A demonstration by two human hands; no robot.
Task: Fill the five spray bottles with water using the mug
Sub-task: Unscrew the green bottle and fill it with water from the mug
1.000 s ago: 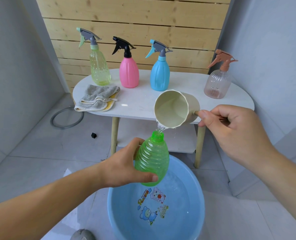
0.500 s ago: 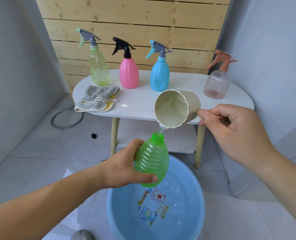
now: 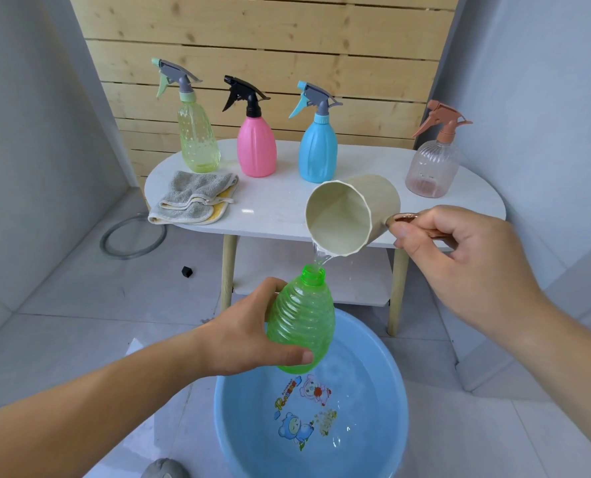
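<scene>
left hand (image 3: 249, 334): gripping green bottle (image 3: 301, 322), no cap, over blue tub (image 3: 395, 405)
right hand (image 3: 459, 257): clenched on mug (image 3: 351, 215) handle; tipped, water going in neck
surface (image 3: 280, 208): 4 other bottles, cloth (image 3: 194, 198)

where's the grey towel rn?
In the head view, the grey towel lies crumpled on the left end of the white table, just in front of the yellow-green spray bottle and left of the pink one.

My one view comes from my head, looking forward and down, close over my two hands. It faces the table (image 3: 273, 208) and the wooden wall behind, with the blue basin (image 3: 395, 391) on the floor nearest me.
</scene>
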